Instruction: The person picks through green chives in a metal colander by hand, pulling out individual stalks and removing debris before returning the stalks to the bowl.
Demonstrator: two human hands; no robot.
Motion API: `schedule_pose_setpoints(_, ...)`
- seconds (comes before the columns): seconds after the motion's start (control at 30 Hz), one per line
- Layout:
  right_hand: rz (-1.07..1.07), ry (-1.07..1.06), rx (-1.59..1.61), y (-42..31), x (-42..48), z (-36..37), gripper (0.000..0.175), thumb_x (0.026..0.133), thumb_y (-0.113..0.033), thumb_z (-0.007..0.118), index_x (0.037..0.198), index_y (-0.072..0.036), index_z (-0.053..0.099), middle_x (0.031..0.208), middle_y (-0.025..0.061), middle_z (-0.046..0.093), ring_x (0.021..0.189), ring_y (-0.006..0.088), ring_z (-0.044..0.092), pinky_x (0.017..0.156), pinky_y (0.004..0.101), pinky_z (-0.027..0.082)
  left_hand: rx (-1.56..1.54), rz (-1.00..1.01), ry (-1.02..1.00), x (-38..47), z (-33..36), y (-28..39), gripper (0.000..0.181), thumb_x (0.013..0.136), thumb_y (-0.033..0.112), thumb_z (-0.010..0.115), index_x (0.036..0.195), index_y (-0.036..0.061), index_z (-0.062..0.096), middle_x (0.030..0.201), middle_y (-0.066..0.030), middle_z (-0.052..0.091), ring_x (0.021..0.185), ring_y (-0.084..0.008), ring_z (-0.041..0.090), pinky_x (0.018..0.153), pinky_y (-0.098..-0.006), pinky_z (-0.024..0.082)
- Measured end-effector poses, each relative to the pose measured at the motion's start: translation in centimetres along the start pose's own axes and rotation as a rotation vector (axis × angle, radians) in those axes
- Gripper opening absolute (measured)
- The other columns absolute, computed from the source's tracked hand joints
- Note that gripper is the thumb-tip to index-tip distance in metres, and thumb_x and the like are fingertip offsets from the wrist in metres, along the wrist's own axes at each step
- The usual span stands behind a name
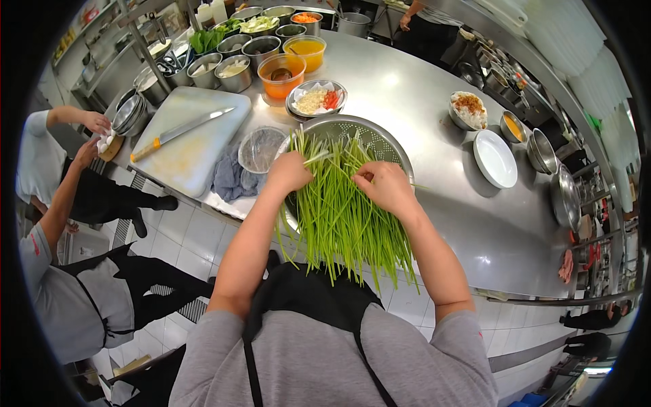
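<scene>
A thick bundle of long green chives [351, 224] lies across a perforated steel colander [394, 135]. Their pale ends point toward the far rim, while the green tips hang over the near rim in front of my apron. At the left side of the bundle, my left hand [290, 174] is closed around a few stalks, whose pale ends stick out past the fingers. My right hand [389, 187] rests over the bundle's right side with thumb and fingers bent together. Whether a stalk is between those fingertips is hidden.
Left of the colander are a plastic-covered bowl [260, 150], a blue cloth [231, 175], and a cutting board [203, 147] bearing a knife [183, 131]. Ingredient containers [280, 76] stand behind; a white dish [495, 158] sits right. Co-workers [76, 305] stand at left, one handling eggs [106, 141].
</scene>
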State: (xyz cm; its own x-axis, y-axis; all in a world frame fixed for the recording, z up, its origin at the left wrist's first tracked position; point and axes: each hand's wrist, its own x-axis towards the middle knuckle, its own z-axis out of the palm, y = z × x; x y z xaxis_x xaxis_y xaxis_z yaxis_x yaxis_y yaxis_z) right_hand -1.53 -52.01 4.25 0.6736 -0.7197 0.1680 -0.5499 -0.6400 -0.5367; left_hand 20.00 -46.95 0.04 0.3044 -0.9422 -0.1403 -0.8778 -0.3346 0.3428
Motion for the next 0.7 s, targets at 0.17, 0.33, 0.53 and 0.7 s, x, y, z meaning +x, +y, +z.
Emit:
schedule_pose_setpoints(0.17,0.067,-0.159,0.294,0.0,2.0,0.9,0.023,0.074,-0.025,0.063,0.077,-0.002,0.066,0.069,0.0125,0.064,0.064,0.0245,0.062,0.062,0.0358,0.048,-0.527,0.02,-0.024,-0.5,-1.9,-1.3,0.023,0.065,0.023,0.068,0.068,0.0007,0.063,0.059,-0.0099,0.058,0.056,-0.0161,0.055,0.058,-0.0309,0.043)
schedule_pose_setpoints(0.33,0.105,-0.326,0.294,-0.2,5.7,6.5,0.025,0.07,-0.026,0.066,0.076,-0.003,0.067,0.072,0.0137,0.064,0.064,0.0246,0.062,0.063,0.0343,0.048,-0.547,0.032,0.11,-0.9,-1.5,-2.0,0.024,0.066,0.026,0.066,0.07,0.0019,0.065,0.06,-0.0141,0.06,0.055,-0.0231,0.057,0.058,-0.0344,0.045)
schedule_pose_setpoints(0.53,0.23,-0.332,0.357,0.6,6.0,8.6,0.025,0.065,-0.024,0.069,0.071,0.0,0.067,0.067,0.0132,0.063,0.058,0.0223,0.059,0.059,0.0333,0.046,-0.811,-0.094,0.108,-1.5,-2.2,-2.4,0.024,0.073,0.023,0.066,0.075,-0.0001,0.065,0.06,-0.008,0.06,0.05,-0.0158,0.054,0.049,-0.0298,0.043)
schedule_pose_setpoints(0.7,0.482,-0.453,0.47,-1.3,6.3,8.3,0.026,0.066,-0.022,0.07,0.071,0.003,0.066,0.06,0.009,0.058,0.05,0.0162,0.053,0.05,0.0289,0.042,-1.086,-0.131,0.0,-0.9,-1.4,-3.3,0.022,0.076,0.023,0.065,0.075,0.0011,0.065,0.063,-0.0016,0.06,0.039,-0.0069,0.041,0.035,-0.0222,0.03)
